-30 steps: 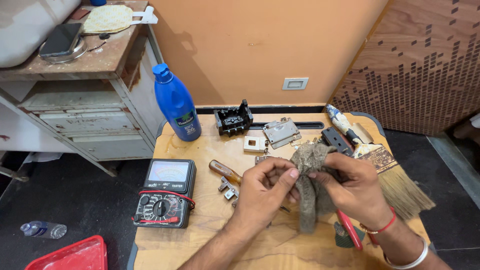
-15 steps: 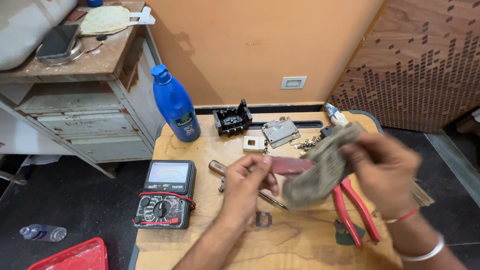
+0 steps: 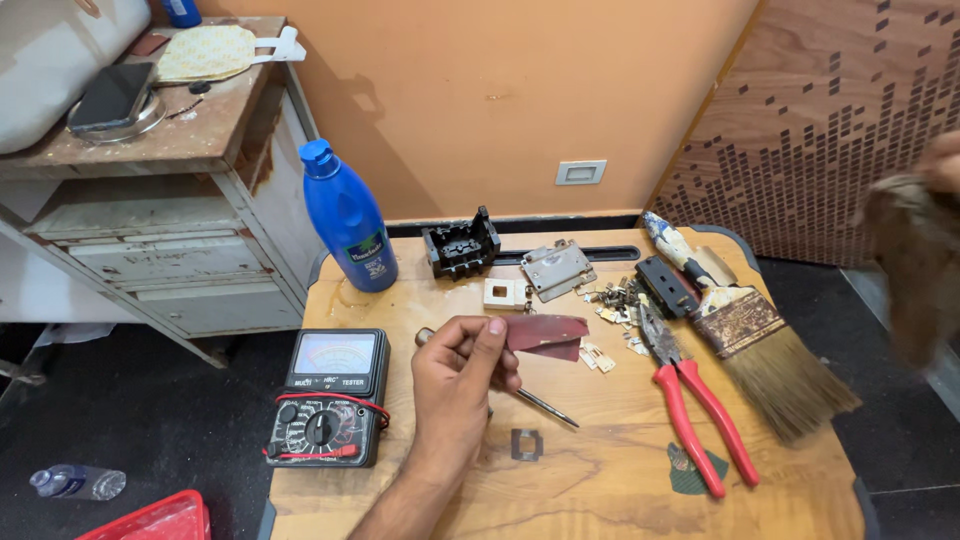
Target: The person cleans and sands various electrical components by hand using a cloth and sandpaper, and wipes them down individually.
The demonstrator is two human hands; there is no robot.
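I see the left hand (image 3: 462,372) pinching a dark red strip of sandpaper (image 3: 548,333) between thumb and fingers, held just above the wooden bench (image 3: 600,480). The right hand (image 3: 942,165) (mostly out of frame) grips a blurred brown rag (image 3: 912,265) off the bench's right edge. A screwdriver (image 3: 540,405) lies under the left hand, red pliers (image 3: 690,395) nearby.

The left hand (image 3: 462,372) is raised, its thumb and fingers pinched together. The right hand (image 3: 940,162) is lifted far out to the side, blurred, fingers closed.
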